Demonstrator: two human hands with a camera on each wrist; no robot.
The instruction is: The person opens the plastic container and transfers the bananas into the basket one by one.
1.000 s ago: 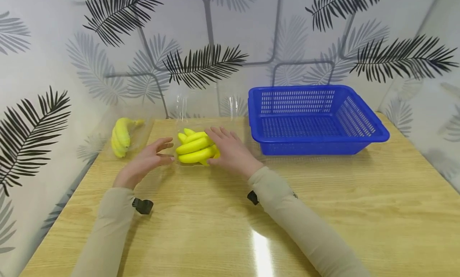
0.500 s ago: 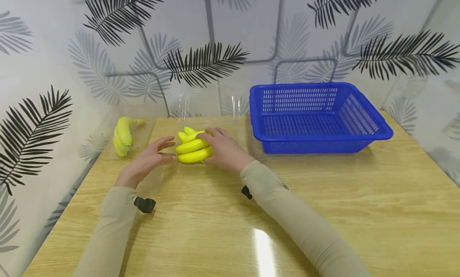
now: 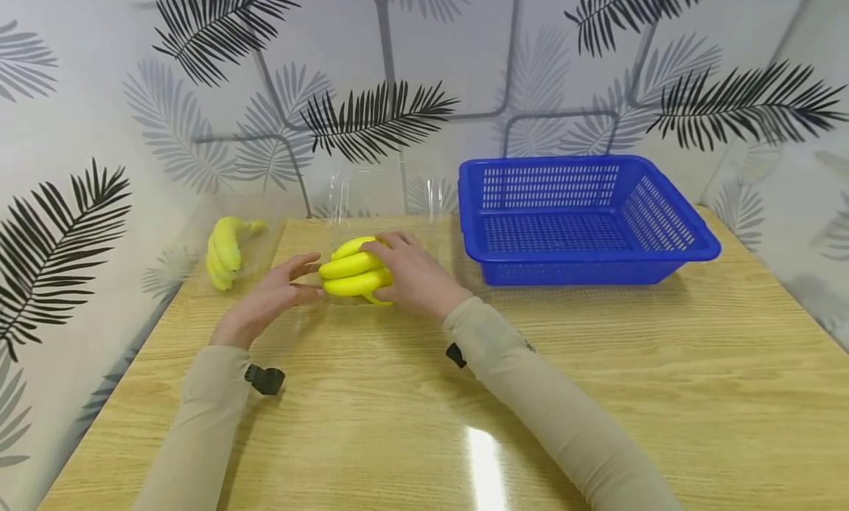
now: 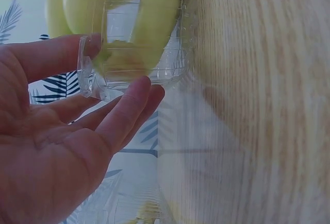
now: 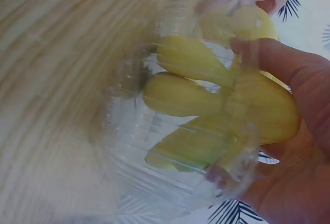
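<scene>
A bunch of yellow bananas (image 3: 354, 284) sits in a clear lidded plastic box (image 5: 154, 183) on the table, its lid (image 3: 385, 190) raised at the back. My right hand (image 3: 418, 279) grips the bunch from the right, thumb on one side and fingers curled round the other. My left hand (image 3: 273, 296) is at the box's left side. In the left wrist view, its fairly straight fingers (image 4: 131, 100) lie against the outside of the transparent wall and its corner. Part of the bunch is hidden under my right hand.
Another banana bunch (image 3: 225, 249) lies in a second clear box at the back left. A blue perforated plastic basket (image 3: 590, 270) stands at the back right. Behind the wooden table (image 3: 371, 422) rises a leaf-patterned wall (image 3: 451, 61).
My right hand has shifted slightly left and closed further round the bananas. The bunch has turned and slid a little left in the box. My left hand stays nearly still.
</scene>
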